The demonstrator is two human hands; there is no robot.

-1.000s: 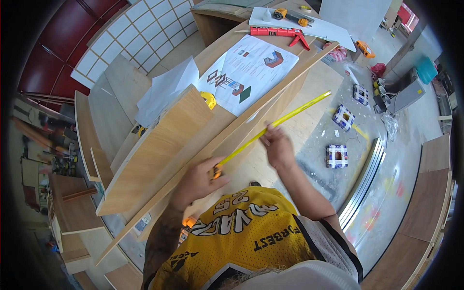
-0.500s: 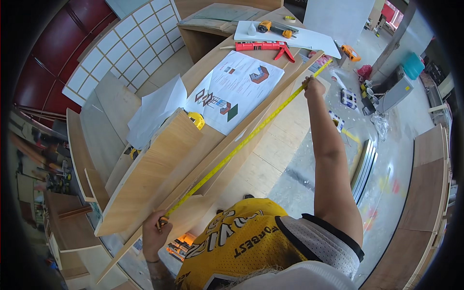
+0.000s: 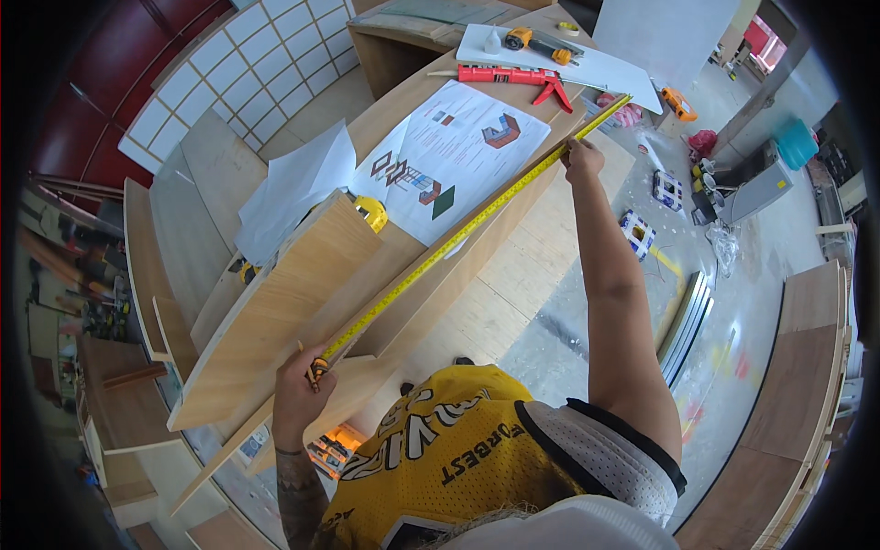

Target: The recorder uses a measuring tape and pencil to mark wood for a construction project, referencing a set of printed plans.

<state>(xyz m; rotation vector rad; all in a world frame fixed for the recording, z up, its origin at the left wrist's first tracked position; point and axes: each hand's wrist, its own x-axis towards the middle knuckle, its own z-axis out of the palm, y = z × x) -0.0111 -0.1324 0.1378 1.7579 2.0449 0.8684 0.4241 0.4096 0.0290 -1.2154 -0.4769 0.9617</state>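
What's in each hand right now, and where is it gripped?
One tape measure: the left hand grips its case; the right hand holds the yellow blade near its far end.

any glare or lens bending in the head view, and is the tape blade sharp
In the head view, glare brightens the glossy grey floor, the white gridded panel curves near the dark picture rim, and the yellow measuring-tape blade looks reasonably sharp.

Counter (image 3: 392, 249), centre: printed sheet (image 3: 458, 156) on top; caulking gun (image 3: 504, 76) behind the sheet; board (image 3: 628, 84) behind the gun, bearing a power tool (image 3: 536, 42). Tape measure (image 3: 458, 240), diagonally along the counter's near side, between left hand (image 3: 298, 390) at near left and right hand (image 3: 584, 160) at far right. Wooden panel (image 3: 275, 307), left of the sheet. Metal profiles (image 3: 686, 332), right, on the floor (image 3: 596, 316).
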